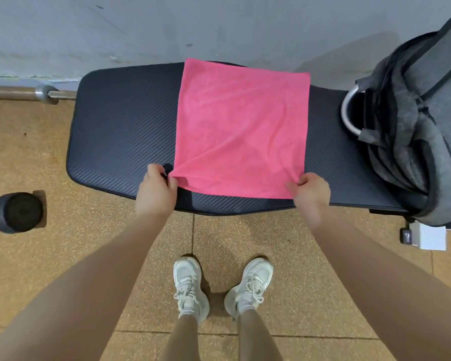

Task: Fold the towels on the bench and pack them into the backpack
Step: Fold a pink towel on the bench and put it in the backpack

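The pink towel (241, 126) lies flat and roughly square across the bench (120, 131), with no clear long axis. The left hand (155, 190) pinches its near left corner, and the right hand (310, 195) pinches its near right corner, at the bench's near edge.

I'm in a gym, weights area by the look of it. I'm standing at a padded workout bench (120, 131) w/ dark ribbed vinyl. Floor (63, 256) is speckled tan rubber tiles, typical gym matting. A steel barbell (24, 93) lies along the grey wall (141, 27) to my left, & a dumbbell (16, 212) sits on the floor near the bench's left end.
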Tool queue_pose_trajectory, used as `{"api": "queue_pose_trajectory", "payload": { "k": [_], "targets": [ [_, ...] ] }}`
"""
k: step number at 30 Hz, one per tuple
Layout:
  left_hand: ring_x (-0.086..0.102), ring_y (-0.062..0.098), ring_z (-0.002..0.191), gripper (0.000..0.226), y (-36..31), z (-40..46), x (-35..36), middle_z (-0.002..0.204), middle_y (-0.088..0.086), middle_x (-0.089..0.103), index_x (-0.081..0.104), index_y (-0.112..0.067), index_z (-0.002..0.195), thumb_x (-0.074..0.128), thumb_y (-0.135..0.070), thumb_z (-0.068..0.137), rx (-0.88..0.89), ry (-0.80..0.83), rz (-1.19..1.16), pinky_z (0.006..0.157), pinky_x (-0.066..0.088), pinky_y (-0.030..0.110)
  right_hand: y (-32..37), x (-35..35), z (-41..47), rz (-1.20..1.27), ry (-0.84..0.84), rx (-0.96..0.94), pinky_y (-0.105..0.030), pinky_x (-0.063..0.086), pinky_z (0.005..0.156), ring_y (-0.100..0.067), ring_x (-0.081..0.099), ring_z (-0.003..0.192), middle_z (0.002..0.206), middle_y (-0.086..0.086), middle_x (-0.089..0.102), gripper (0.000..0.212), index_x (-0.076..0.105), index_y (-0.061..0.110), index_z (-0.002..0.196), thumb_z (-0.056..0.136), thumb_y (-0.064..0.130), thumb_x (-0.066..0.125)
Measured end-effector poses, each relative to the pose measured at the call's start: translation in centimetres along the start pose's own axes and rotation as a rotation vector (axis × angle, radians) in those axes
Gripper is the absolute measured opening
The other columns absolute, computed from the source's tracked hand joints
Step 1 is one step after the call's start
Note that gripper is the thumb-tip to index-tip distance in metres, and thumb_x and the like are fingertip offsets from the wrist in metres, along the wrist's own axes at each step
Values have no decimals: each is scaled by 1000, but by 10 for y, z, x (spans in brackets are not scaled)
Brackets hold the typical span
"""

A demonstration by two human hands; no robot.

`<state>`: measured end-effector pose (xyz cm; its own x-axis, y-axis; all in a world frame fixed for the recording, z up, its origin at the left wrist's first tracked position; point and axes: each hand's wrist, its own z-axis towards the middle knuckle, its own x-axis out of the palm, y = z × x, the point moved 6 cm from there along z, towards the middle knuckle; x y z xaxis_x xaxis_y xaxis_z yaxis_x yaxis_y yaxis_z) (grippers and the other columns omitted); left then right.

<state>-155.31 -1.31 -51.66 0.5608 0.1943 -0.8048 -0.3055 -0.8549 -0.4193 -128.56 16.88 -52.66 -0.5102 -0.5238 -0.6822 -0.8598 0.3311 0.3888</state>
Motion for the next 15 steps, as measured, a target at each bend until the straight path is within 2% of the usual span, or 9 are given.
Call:
{"api": "queue_pose_trajectory", "payload": {
  "k": [2, 3, 5, 7, 9, 11, 13, 15],
  "targets": [
    [58, 34, 85, 27, 2, 0, 0, 96, 15, 63, 37, -11, 113, 39, -32, 96, 7, 11, -38, 74, 48, 44, 1, 5, -9, -2, -71, 39, -38, 47, 84, -31, 51, 90, 117, -12, 38, 8, 49, 10, 87, 90, 16, 54],
    [59, 32, 81, 26, 0, -1, -2, 90, 13, 65, 36, -12, 114, 36, -32, 97, 37, 31, -73, 72, 48, 43, 3, 7, -14, 17, -98, 53, -37, 46, 88, -31, 50, 90, 123, -14, 36, 6, 52, 7, 92, 91, 13, 52],
    [60, 26, 73, 21, -6, -8, -1, 79, 6, 63, 36, -13, 117, 33, -25, 99, 125, 118, -168, 69, 48, 39, 4, 5, -18, 56, -133, 71, -33, 42, 84, -23, 44, 84, 126, -16, 41, 15, 56, 1, 104, 91, 8, 50],
    [57, 22, 68, 22, -12, -17, -1, 75, 4, 61, 38, -14, 119, 30, -19, 99, 208, 168, -190, 61, 45, 34, 0, 1, -18, 96, -147, 66, -30, 40, 76, -19, 44, 84, 113, -12, 53, 20, 56, 0, 107, 88, 4, 51],
    [58, 23, 70, 24, -14, -24, -6, 79, 6, 61, 42, -16, 120, 31, -15, 99, 260, 156, -166, 57, 44, 33, -2, -6, -19, 131, -111, 66, -28, 39, 66, -20, 49, 80, 95, -7, 55, 14, 56, 3, 101, 88, 5, 51],
    [60, 26, 83, 27, -12, -28, -11, 96, 9, 64, 47, -15, 121, 35, -10, 97, 334, 133, -94, 67, 47, 38, -6, -12, -17, 139, -28, 83, -26, 36, 54, -18, 48, 66, 86, -7, 54, 8, 51, 7, 95, 88, 7, 48],
    [58, 30, 92, 30, -7, -31, -10, 115, 11, 60, 50, -11, 121, 38, -6, 95, 384, 161, 46, 75, 49, 40, -9, -17, -16, 102, 79, 97, -26, 32, 49, -15, 42, 60, 78, -5, 51, 5, 48, 7, 93, 89, 8, 46],
    [58, 32, 88, 31, -2, -32, -3, 116, 13, 56, 49, -9, 122, 37, -4, 94, 390, 218, 225, 72, 48, 41, -13, -21, -15, 46, 145, 110, -26, 33, 50, -15, 41, 58, 70, -4, 49, 6, 50, 8, 82, 88, 9, 49]
  ]
}}
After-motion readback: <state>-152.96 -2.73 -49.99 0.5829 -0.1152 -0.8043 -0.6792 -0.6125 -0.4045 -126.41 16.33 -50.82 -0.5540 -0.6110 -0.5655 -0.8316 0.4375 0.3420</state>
